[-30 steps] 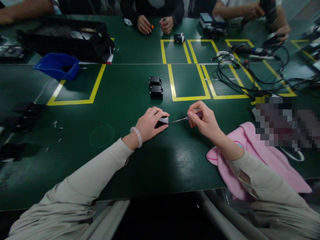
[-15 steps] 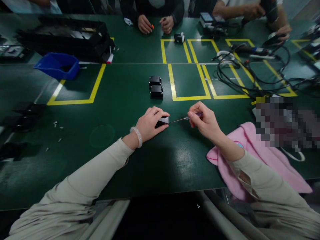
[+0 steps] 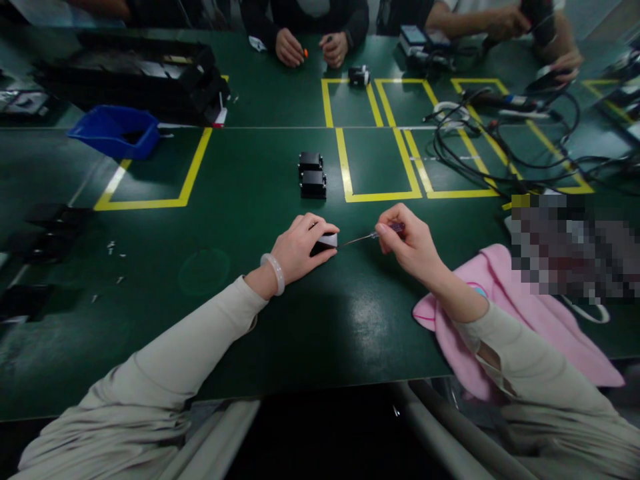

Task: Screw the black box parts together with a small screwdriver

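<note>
My left hand (image 3: 299, 250) is closed around a small black block (image 3: 325, 244) on the green table, its pale-looking side facing up between thumb and fingers. In my right hand (image 3: 407, 240) is a screwdriver (image 3: 373, 235), gripped by its dark reddish, see-through handle. The thin shaft points left, and its tip is at the block's right end; whether it touches a screw is too small to see. Beyond my hands stand two similar black blocks (image 3: 313, 181) with small shiny bits at their sides.
Several loose screws (image 3: 111, 247) and black parts (image 3: 47, 230) lie at left. A blue bin (image 3: 117, 132) and a black crate (image 3: 135, 77) stand behind. Cables (image 3: 515, 147) spread at back right; a pink cloth (image 3: 500, 287) lies under my right forearm. Co-workers' hands (image 3: 313, 48) rest across the table.
Almost nothing differs. The screwdriver's handle has turned very slightly in my right hand; my left hand and the block stay in place.
</note>
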`<state>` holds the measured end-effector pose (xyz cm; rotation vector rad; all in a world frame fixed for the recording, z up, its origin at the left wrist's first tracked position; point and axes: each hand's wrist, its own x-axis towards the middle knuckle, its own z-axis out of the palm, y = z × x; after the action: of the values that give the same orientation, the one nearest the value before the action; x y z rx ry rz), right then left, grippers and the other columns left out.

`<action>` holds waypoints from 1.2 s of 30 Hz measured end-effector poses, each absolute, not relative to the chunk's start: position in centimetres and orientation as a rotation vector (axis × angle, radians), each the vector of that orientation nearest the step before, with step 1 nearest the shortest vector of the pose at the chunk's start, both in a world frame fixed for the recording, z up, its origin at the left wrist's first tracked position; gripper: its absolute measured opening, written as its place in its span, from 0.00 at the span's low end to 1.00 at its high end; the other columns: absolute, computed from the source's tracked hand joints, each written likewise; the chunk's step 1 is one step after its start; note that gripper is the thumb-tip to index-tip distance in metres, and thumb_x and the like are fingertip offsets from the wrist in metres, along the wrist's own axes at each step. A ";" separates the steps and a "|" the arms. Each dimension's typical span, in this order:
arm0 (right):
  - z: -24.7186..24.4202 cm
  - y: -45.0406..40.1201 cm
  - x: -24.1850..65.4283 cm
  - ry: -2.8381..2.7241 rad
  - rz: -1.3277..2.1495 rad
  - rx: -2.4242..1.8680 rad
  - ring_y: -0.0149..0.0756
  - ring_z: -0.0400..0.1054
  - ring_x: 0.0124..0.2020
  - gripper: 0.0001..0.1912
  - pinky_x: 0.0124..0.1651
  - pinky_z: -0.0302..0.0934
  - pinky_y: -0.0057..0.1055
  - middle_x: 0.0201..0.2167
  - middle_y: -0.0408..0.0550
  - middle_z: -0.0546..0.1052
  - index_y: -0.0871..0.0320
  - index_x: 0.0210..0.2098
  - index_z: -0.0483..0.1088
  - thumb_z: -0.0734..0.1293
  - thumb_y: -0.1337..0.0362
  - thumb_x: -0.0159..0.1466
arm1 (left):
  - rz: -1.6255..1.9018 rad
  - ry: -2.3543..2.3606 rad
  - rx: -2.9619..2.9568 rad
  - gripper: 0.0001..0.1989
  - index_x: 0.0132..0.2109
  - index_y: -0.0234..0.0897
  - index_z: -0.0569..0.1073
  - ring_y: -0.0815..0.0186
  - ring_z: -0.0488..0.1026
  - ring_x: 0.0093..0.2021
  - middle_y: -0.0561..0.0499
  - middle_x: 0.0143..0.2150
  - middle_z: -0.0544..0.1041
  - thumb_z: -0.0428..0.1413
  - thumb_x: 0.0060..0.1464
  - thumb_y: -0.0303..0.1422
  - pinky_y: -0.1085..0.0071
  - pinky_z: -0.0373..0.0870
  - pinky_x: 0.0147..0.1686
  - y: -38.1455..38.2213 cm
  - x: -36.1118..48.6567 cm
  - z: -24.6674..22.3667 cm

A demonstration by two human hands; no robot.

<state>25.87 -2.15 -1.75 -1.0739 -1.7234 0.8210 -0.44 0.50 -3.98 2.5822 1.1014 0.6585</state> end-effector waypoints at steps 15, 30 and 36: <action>-1.9 -2.2 26.0 -1.727 0.841 -1.070 0.28 0.64 0.19 0.15 0.25 0.56 0.29 0.22 0.36 0.68 0.52 0.39 0.66 0.67 0.49 0.73 | 0.657 1.097 2.573 0.17 0.58 0.41 0.73 0.54 0.72 0.55 0.44 0.55 0.74 0.61 0.65 0.35 0.55 0.74 0.53 0.5 -0.5 -3.9; -2.0 -2.2 25.9 -1.703 0.880 -1.047 0.28 0.65 0.21 0.14 0.25 0.58 0.30 0.25 0.36 0.70 0.52 0.43 0.65 0.67 0.48 0.73 | 0.668 1.096 2.581 0.17 0.58 0.41 0.73 0.54 0.72 0.55 0.44 0.55 0.75 0.61 0.65 0.35 0.55 0.74 0.54 0.5 -0.5 -4.0; -1.8 -2.2 25.9 -1.727 0.864 -1.068 0.27 0.63 0.19 0.16 0.25 0.55 0.30 0.22 0.36 0.69 0.52 0.38 0.65 0.67 0.47 0.73 | 0.675 1.091 2.586 0.17 0.58 0.40 0.73 0.54 0.72 0.55 0.44 0.55 0.74 0.62 0.65 0.35 0.55 0.74 0.52 0.5 -0.5 -4.1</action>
<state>25.90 -2.21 -1.78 -1.0679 -1.7270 0.8638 -0.47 0.52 -4.06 2.5863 1.0911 0.6752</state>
